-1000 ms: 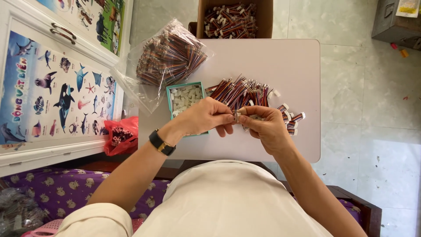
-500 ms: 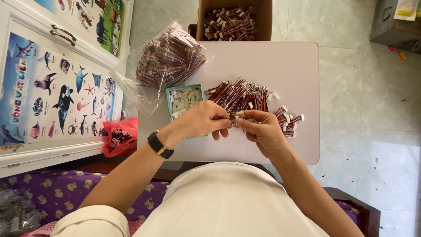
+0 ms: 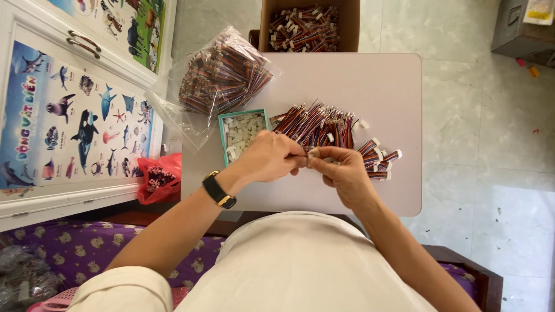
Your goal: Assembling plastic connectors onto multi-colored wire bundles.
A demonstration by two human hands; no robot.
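You pinched a small wire lead between both sets of fingertips, just above the near half of the white table; the piece was mostly hidden, so its exact form could not be told. Your left hand was curled, thumb and fingers closed on the lead from the left, a black watch on that wrist. Your right hand met it from the right, fingertips pressed onto the same lead, so the two hands touched at the tips.

Just beyond your hands lay a loose pile of multicoloured wire leads with white plugs, and a few more leads lay just right of your right hand. Left of the pile, touching it, sat a small teal tray of white connector housings. Farther left, a clear plastic bag of bundled leads overhung the table's far left corner. Past the far edge stood a cardboard box with more leads. A red bag lay left of the table, near a poster of sea animals.
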